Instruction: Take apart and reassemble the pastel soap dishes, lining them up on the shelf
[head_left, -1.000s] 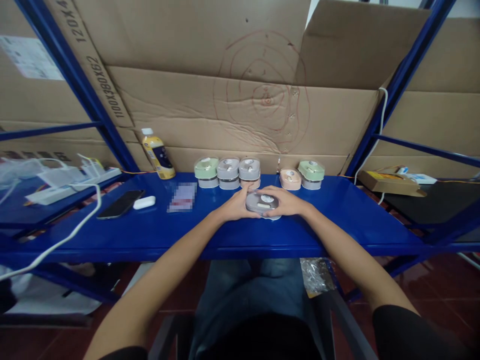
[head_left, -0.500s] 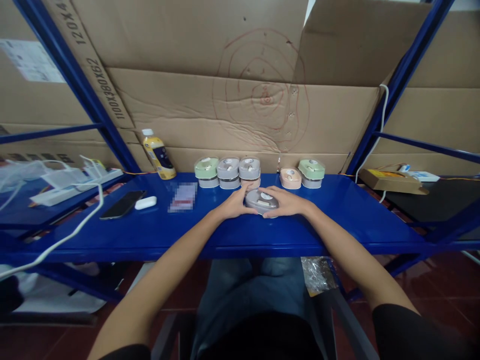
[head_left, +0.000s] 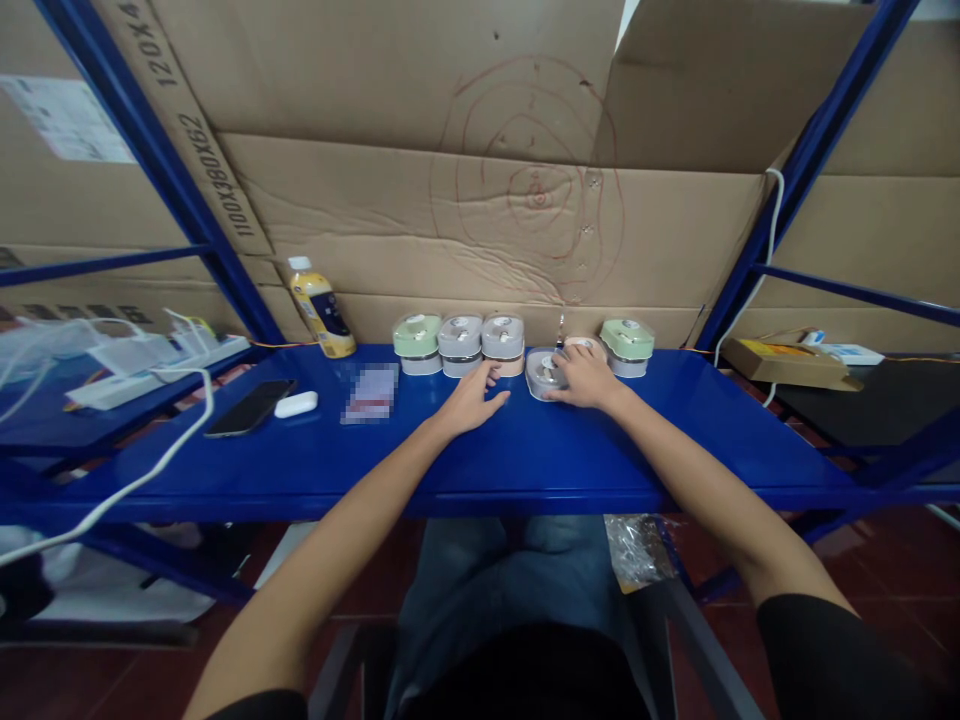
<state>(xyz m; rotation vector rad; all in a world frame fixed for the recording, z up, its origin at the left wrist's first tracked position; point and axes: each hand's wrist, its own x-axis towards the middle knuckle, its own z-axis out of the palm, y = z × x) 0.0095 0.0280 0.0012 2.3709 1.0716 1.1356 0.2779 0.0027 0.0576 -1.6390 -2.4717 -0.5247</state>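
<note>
A smooth, glossy blue desk (head_left: 480, 470) stands before a creased cardboard wall (head_left: 345, 190) marked with uneven red rings. Near the back of the desk, right of center, is a gray container (head_left: 541, 376), a low rounded box with a clear, shiny lid.

The right hand (head_left: 585, 376) has its grip moderately wide over the container's right end, thumb at the near side and fingers on the lid. The left hand (head_left: 471, 402) has an open grip, thumb apart from the curved fingers, holding nothing; it is just in front of a stack with a gray top and pink base (head_left: 502, 340).

Left of that stack, in a close row, are a gray stack (head_left: 460, 342) and a green-topped stack (head_left: 417, 342). A pink container (head_left: 583, 346) is partly hidden behind the right hand; whether they touch cannot be told. Just beyond it is another stack, green over gray (head_left: 627, 345).

Toward the desk's left are a leaning yellow bottle (head_left: 322, 310), a flat dark phone (head_left: 250, 408), a small rounded white case (head_left: 296, 404) and a blurred card (head_left: 371, 393). Open blue surface lies between both hands and the straight front edge, with wider room at the right.
</note>
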